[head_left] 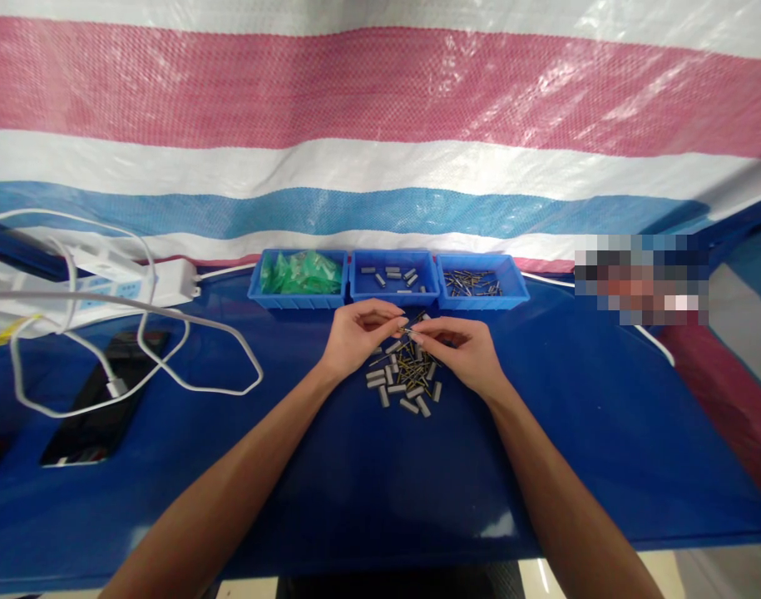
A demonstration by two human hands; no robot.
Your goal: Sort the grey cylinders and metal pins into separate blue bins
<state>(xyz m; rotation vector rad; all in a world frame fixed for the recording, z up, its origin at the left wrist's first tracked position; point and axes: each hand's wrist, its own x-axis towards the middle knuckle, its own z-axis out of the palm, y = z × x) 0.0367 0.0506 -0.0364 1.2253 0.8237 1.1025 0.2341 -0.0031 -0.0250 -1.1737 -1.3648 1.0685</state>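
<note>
The left forearm (pixel 246 474) and right forearm (pixel 558 478) extend forward, converging. The left hand (pixel 357 337) and right hand (pixel 471 351) nearly meet at the fingertips, each in a thumb-and-finger pinch; the other fingers are bent, partly hidden.

Seemingly a small-parts workshop
Loose pins (pixel 411 370) lie near blue bins (pixel 296 302) on a table (pixel 405 482), a striped plastic sheet (pixel 380 91) behind.

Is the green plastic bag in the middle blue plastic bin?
No, the green bag lies in the left blue bin; the middle bin holds short grey cylinders.
</note>
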